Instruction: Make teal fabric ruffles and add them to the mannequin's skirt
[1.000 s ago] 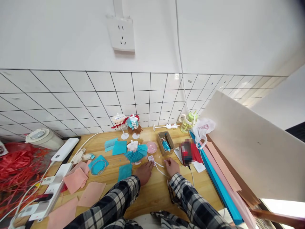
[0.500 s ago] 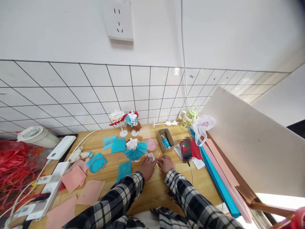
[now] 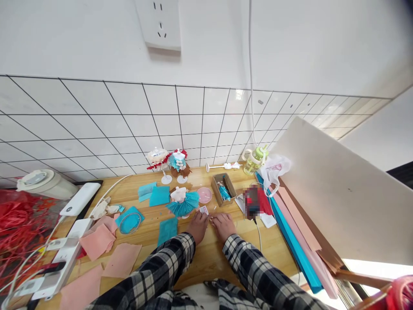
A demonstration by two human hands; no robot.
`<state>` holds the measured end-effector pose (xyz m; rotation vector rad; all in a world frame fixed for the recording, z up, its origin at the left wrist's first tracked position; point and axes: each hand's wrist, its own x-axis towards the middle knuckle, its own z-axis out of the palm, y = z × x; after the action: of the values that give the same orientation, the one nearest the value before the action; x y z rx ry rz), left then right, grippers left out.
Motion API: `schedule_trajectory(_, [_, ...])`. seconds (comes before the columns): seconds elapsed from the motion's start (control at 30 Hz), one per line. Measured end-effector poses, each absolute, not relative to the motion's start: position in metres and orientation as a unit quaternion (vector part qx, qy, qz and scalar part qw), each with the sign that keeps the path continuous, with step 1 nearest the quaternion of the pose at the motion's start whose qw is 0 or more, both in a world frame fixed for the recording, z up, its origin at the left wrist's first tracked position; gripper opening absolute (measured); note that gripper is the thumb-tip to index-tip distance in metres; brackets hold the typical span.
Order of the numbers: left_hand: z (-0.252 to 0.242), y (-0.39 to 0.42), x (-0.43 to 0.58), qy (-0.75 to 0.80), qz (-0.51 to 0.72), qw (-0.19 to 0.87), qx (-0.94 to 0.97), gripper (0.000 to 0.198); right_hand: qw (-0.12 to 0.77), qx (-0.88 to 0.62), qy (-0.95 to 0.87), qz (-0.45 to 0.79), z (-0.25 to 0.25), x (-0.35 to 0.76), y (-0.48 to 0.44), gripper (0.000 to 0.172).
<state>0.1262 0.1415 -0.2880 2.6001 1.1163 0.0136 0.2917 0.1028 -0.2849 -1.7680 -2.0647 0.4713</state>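
My left hand (image 3: pixel 198 227) is low over the wooden table (image 3: pixel 206 256), fingers drawn together beside a small white card with red print (image 3: pixel 204 210). Close by on its right, my right hand (image 3: pixel 223 226) has its fingers bent toward the left fingertips. Something tiny and pale seems to be at the fingertips, too small to name. Left of the hands stands a little dress form with a pleated turquoise skirt (image 3: pixel 183 206). Behind them lie a pink round dish (image 3: pixel 204 195) and a cardboard box (image 3: pixel 230 187) holding turquoise material.
Two dressed mini forms (image 3: pixel 178 161) stand by the tiled wall, near a white form lying down (image 3: pixel 230 165) and a green-lidded bottle (image 3: pixel 254 161). Pink paper pieces (image 3: pixel 122 260) and a power strip (image 3: pixel 63 260) are left; long paper sheets (image 3: pixel 290 234) lean right.
My right hand has flattened lower toward the table, its fingers stretching further left. My left hand stays near the card. The view has shifted slightly.
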Motion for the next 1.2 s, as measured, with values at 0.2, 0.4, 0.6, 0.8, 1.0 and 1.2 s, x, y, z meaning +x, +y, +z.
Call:
schedule_trajectory(0.2, [-0.271, 0.144, 0.118, 0.394, 0.054, 0.264, 0.879, 0.06, 0.27, -0.676, -0.654, 0.203, -0.289, 0.295, 0.071, 0.031])
schedule_trajectory(0.4, [-0.229, 0.116, 0.114, 0.451, 0.117, 0.435, 0.77, 0.037, 0.306, -0.676, -0.633, 0.22, -0.259, 0.291, 0.052, 0.043])
schedule_trajectory(0.6, [-0.184, 0.07, 0.084, 0.476, 0.113, 0.673, 0.554, 0.063, 0.293, -0.528, -0.795, 0.063, -0.203, 0.278, 0.034, 0.05])
schedule_trajectory(0.8, [-0.155, 0.05, 0.054, 0.492, 0.191, 0.737, 0.423, 0.039, 0.269, -0.459, -0.846, 0.027, -0.188, 0.249, 0.02, 0.053])
schedule_trajectory(1.0, [-0.144, 0.038, 0.028, 0.527, 0.273, 0.692, 0.41, 0.028, 0.36, -0.532, -0.766, 0.007, -0.163, 0.218, 0.022, 0.033])
schedule_trajectory(1.2, [-0.139, 0.023, 0.011, 0.548, 0.283, 0.667, 0.418, 0.032, 0.346, -0.484, -0.801, 0.07, -0.14, 0.182, 0.014, 0.011])
